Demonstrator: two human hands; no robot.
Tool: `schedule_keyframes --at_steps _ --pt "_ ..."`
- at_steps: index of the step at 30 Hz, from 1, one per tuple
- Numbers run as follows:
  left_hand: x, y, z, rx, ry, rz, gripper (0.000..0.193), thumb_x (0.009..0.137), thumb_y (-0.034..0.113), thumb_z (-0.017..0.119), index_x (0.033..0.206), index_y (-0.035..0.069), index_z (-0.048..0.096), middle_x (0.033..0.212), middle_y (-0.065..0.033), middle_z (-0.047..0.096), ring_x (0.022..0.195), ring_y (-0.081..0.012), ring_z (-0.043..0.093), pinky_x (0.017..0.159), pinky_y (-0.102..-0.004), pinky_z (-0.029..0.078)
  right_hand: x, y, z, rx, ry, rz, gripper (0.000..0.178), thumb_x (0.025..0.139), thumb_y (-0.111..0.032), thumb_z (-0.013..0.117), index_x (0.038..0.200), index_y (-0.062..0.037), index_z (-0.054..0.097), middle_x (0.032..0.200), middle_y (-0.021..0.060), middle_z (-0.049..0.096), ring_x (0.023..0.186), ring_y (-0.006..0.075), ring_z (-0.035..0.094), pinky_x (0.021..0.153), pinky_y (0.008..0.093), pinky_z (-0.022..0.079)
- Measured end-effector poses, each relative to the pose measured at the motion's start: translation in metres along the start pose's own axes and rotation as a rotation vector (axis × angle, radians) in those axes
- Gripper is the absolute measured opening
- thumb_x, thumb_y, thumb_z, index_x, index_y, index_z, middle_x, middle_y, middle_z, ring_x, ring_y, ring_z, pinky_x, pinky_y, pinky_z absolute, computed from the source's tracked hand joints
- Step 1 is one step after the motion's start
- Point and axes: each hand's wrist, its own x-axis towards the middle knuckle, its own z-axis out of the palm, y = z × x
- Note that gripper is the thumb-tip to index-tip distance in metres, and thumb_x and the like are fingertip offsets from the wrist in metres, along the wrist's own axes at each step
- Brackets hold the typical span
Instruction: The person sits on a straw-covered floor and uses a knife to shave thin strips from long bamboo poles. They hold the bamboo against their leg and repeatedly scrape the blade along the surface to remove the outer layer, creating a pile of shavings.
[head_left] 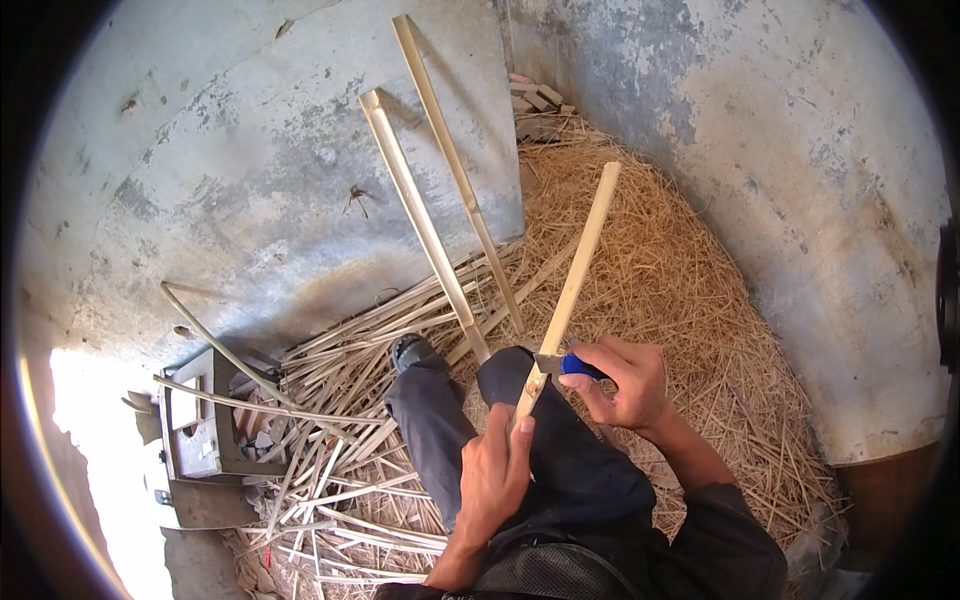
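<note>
Broadly, a weathered grey wall [820, 170] stands at two o'clock, a heap of straw-coloured shavings [670, 260] before it. Two split-bamboo lengths [421, 210] rise at eleven. Centrally, a bamboo strip [583, 255] points to one o'clock; the left hand [492, 470] has its fingers closed around the lower end. The right hand [630, 385] curls its fingers around a blue-handled knife [583, 368], blade against the strip.

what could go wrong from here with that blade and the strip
The blue-handled knife, gripped in the right hand, might slip on the pale strip and cut the left hand, which holds that strip just below the blade.
The two longer strips leaning on the wall could slide if bumped, as their lower ends stand near the knees.
</note>
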Motion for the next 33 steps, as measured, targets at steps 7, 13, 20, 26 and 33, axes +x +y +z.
schedule_keyframes --at_steps 7,13,20,26,33 --pt "-0.018 -0.015 0.001 0.050 -0.048 -0.059 0.025 0.115 0.027 0.053 0.110 0.002 0.055 0.067 -0.0247 0.062 0.067 -0.0507 0.066 0.059 -0.0560 0.047 0.018 0.041 -0.010 0.000 0.179 0.084 0.031 0.097 -0.032 0.082 0.102 -0.0015 0.081 0.082 0.0116 0.076 0.061 0.0207 0.070 0.055 0.0354 0.054" --pt "-0.032 -0.026 -0.006 0.042 -0.135 -0.136 0.028 0.115 0.029 0.054 0.110 0.002 0.054 0.069 -0.0248 0.063 0.071 -0.0516 0.066 0.063 -0.0564 0.047 0.032 0.109 -0.026 0.028 0.236 0.189 0.042 0.105 -0.042 0.073 0.110 -0.0016 0.083 0.077 0.0060 0.075 0.059 0.0109 0.062 0.053 0.0281 0.043" --pt "-0.036 -0.044 -0.014 0.032 -0.185 -0.173 0.037 0.116 0.035 0.051 0.106 0.000 0.055 0.071 -0.0239 0.062 0.072 -0.0489 0.066 0.068 -0.0531 0.048 0.021 0.157 -0.033 0.066 0.040 0.490 0.043 0.104 -0.045 0.072 0.113 -0.0046 0.082 0.079 0.0051 0.074 0.063 0.0131 0.059 0.058 0.0331 0.042" --pt "-0.021 -0.057 -0.019 -0.359 -0.310 -0.302 0.051 0.120 0.047 0.037 0.101 0.003 0.054 0.072 -0.0031 0.051 0.062 -0.0144 0.048 0.058 -0.0328 0.041 -0.034 0.197 -0.035 -0.450 -0.745 0.483 0.040 0.106 -0.046 0.067 0.112 -0.0079 0.078 0.081 0.0123 0.074 0.072 0.0309 0.071 0.068 0.0439 0.053" --pt "0.002 -0.047 -0.018 -0.664 -0.420 -0.394 0.055 0.119 0.055 0.033 0.103 0.007 0.053 0.074 0.0051 0.037 0.063 -0.0065 0.031 0.054 -0.0254 0.028 0.012 0.080 -0.025 0.033 -0.040 0.472 0.043 0.104 -0.043 0.071 0.108 -0.0001 0.075 0.086 0.0119 0.075 0.073 0.0318 0.073 0.067 0.0394 0.057"
